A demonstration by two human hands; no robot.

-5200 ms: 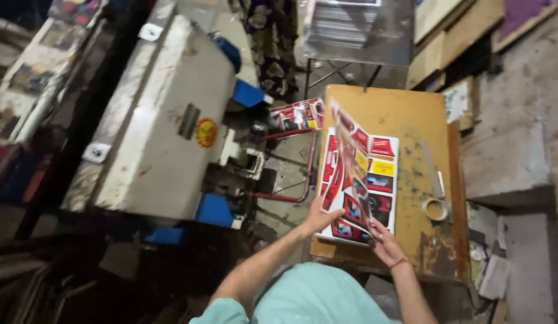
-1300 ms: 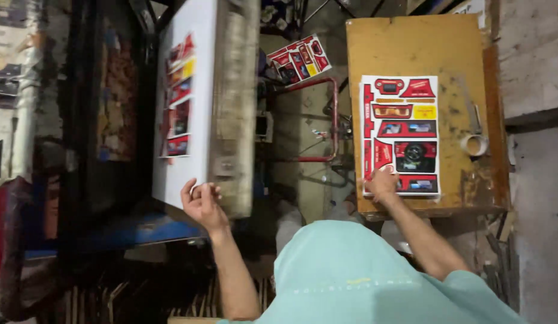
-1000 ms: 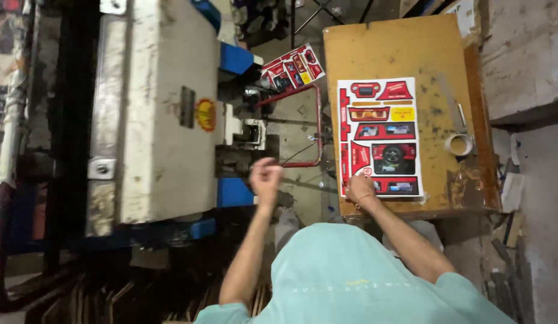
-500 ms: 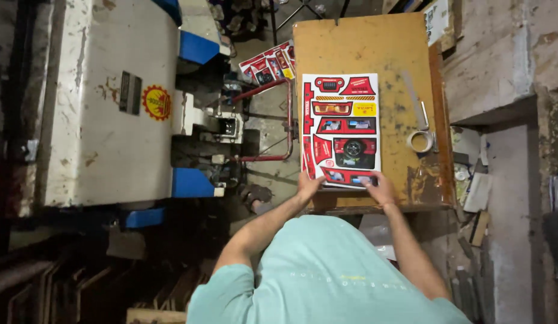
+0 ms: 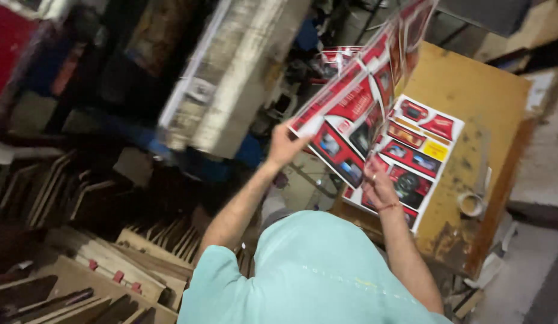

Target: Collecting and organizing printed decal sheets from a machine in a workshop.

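Printed sheet (image 5: 357, 108), red with dark panels, is hanging lifted above the stack of sheets (image 5: 426, 147) on the wooden table (image 5: 471, 90). We are gripping its lower corner with our left hand (image 5: 285, 144), fingers closed on the edge. Our right hand (image 5: 378, 183) is pressing on the stack beneath; whether it is pinching the sheet too, we cannot tell, since the view is blurring. Left of the table, the press machine (image 5: 231, 90) is standing close. We are judging that the bowed sheet may crease or snag there.
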